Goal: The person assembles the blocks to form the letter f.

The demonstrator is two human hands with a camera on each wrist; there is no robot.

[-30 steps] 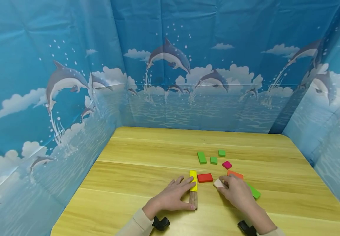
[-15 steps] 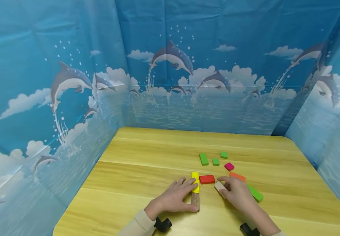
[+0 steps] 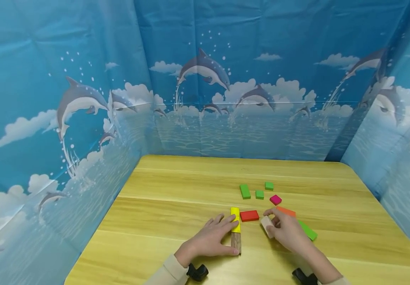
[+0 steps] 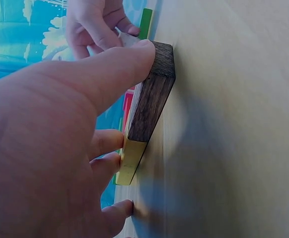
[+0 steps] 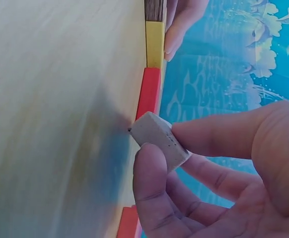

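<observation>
We rest our left hand (image 3: 210, 240) palm down on the table (image 3: 176, 206), fingers on the yellow block (image 3: 235, 219) and thumb against the dark wooden block (image 3: 235, 242) just nearer. Our right hand (image 3: 287, 233), wrist low, pinches the pale block (image 3: 267, 226) tilted on one corner, just right of the red block (image 3: 249, 215).
</observation>
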